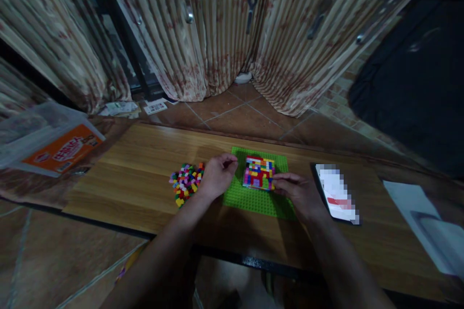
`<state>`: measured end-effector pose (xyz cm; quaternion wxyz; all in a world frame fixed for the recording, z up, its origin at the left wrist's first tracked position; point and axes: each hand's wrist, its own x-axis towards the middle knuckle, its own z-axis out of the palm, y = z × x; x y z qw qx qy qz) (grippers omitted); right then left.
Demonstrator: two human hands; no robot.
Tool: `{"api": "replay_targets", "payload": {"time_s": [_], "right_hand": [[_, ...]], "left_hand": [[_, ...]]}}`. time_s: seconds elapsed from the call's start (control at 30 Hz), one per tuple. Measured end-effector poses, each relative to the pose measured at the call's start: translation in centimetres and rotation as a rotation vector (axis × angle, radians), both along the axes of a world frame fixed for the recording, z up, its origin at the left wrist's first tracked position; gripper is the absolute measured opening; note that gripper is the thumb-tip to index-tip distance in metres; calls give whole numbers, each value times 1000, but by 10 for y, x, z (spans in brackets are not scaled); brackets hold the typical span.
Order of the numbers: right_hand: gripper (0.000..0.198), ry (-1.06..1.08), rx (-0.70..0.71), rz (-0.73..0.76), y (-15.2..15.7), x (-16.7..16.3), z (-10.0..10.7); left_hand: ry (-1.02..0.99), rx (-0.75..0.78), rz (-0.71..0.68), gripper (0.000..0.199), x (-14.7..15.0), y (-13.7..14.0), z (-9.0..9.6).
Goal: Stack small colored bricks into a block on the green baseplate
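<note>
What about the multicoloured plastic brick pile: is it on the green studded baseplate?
No, the brick pile lies on the brown wooden table, left of the baseplate.

- Board [253, 200]: bright green, dotted with same-coloured studs.
- Brick panel [258, 174] on it: a patchwork of red, yellow, blue, white, purple and green.
- Loose bricks [186, 181], at the board's nine o'clock: mixed pink, red, yellow, green, orange and white.
- Screen [335, 190], at three o'clock: white with a red band, dark-edged.
- Surface [134, 174]: brown with streaky wood grain.
- Box label [65, 149], far out at nine o'clock: orange with pale print.
- Curtains [224, 48], at twelve o'clock: cream and brown stripes, reddish blotches.
</note>
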<state>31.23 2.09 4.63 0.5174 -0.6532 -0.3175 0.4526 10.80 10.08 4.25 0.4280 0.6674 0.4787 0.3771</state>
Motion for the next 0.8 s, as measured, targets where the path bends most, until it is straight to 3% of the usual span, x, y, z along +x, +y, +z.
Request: {"api": "replay_targets", "payload": {"time_s": [0.07,0.17,0.23,0.37,0.6,0.8], "right_hand": [[28,-11,5,10,0,1,-2],[29,-80,39,37,-1,3,-4],[30,-125,52,65,-1,5,-3],[31,-125,93,29,0,14,4],[30,-103,152,-68,7,18,9],[27,-111,196,-38,10,3,9]], "left_hand": [[145,44,62,17,-18,9,8],[521,63,233,16,-49,22,21],[663,31,237,17,-67,29,26],[692,-10,140,20,-83,35,21],[722,36,-20,29,-81,40,3],[774,48,-56,23,-79,36,9]]}}
